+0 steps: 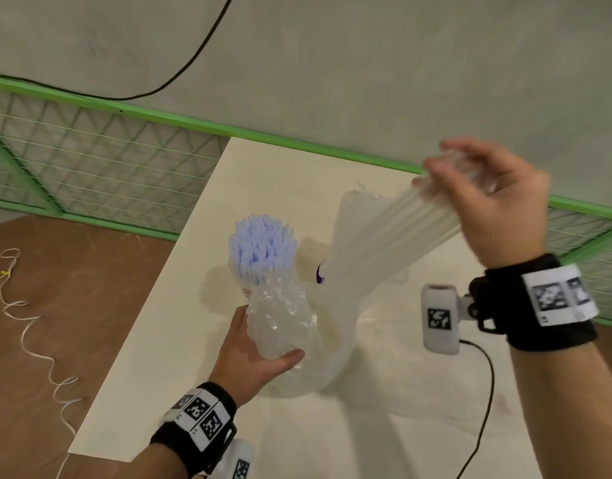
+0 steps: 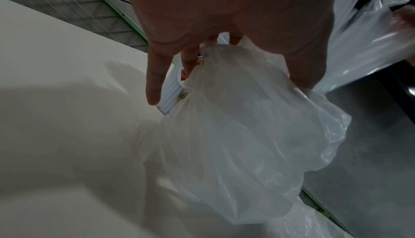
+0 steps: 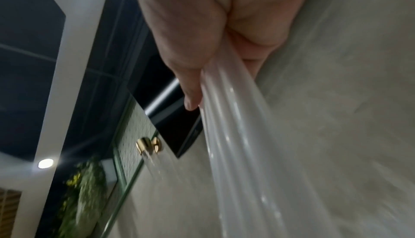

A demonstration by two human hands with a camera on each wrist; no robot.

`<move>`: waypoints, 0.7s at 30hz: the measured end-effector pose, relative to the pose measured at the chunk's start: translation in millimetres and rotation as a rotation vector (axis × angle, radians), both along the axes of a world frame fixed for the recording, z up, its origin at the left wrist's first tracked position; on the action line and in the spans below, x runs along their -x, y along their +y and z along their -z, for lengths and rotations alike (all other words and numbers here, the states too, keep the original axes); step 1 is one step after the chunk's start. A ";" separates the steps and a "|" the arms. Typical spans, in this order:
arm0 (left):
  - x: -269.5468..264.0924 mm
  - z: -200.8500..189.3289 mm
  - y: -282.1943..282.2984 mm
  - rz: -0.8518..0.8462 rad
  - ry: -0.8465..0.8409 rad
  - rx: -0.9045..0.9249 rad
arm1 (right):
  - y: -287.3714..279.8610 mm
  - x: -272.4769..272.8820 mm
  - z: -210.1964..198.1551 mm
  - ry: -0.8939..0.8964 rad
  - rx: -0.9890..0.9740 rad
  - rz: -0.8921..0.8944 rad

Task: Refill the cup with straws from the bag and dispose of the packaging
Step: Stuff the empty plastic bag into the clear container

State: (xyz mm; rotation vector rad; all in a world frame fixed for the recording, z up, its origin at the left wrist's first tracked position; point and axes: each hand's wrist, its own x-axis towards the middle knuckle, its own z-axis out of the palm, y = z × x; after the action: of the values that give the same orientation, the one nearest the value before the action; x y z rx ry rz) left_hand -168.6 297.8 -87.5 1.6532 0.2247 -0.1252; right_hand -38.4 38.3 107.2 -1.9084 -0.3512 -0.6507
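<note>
A tight bunch of pale blue straws [image 1: 261, 243] stands upright on the white table [image 1: 152, 375], its lower part wrapped in crumpled clear plastic [image 1: 280, 316]. My left hand [image 1: 259, 340] grips that wrapped base; in the left wrist view white straws [image 2: 170, 96] and a printed cup wall show behind the plastic [image 2: 242, 144]. My right hand [image 1: 446, 178] is raised at the right and grips the far end of the clear bag [image 1: 377, 243], stretched taut up from the table. The right wrist view shows the bag [image 3: 242, 153] running from my closed fingers [image 3: 191, 98].
A cream paper cup [image 1: 311, 261] with a purple mark stands behind the straws. A green mesh fence [image 1: 100, 167] borders the table's far side. A black cable [image 1: 480, 402] crosses the table at the right. The table's left edge drops to a brown floor with a white cord [image 1: 31, 340].
</note>
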 end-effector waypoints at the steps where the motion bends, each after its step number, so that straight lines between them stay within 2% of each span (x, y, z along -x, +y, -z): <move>1: 0.3 0.6 0.6 -0.002 0.003 -0.002 | -6.2 -6.1 -10.0 -0.043 -0.053 0.012; 3: 0.5 1.5 1.8 -0.012 0.014 0.005 | -17.1 -20.0 -26.2 -0.115 -0.127 0.038; 5: 0.1 -0.2 1.8 -0.014 0.024 0.008 | -24.3 -37.7 -30.6 -0.102 -0.125 0.027; 10: -0.9 0.7 2.5 -0.009 0.025 0.006 | -17.0 -81.9 12.4 0.220 0.032 -0.195; 13: -0.2 2.3 2.2 -0.018 0.025 0.002 | -4.6 -90.5 46.7 0.389 0.049 -0.347; 15: -0.1 2.2 1.6 -0.026 0.026 0.003 | -0.1 -92.6 60.5 0.377 0.278 -0.331; 18: -0.7 3.2 1.4 -0.022 0.030 -0.015 | 2.0 -95.9 73.0 0.310 0.804 -0.313; 21: -1.0 3.9 2.5 -0.022 0.030 -0.022 | 5.5 -97.0 83.0 0.298 1.045 -0.423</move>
State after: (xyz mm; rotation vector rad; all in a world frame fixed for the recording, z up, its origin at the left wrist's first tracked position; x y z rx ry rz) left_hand -167.6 300.4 -91.3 1.6711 0.2684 -0.1314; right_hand 58.6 43.9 24.2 -2.7241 -1.0020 0.1807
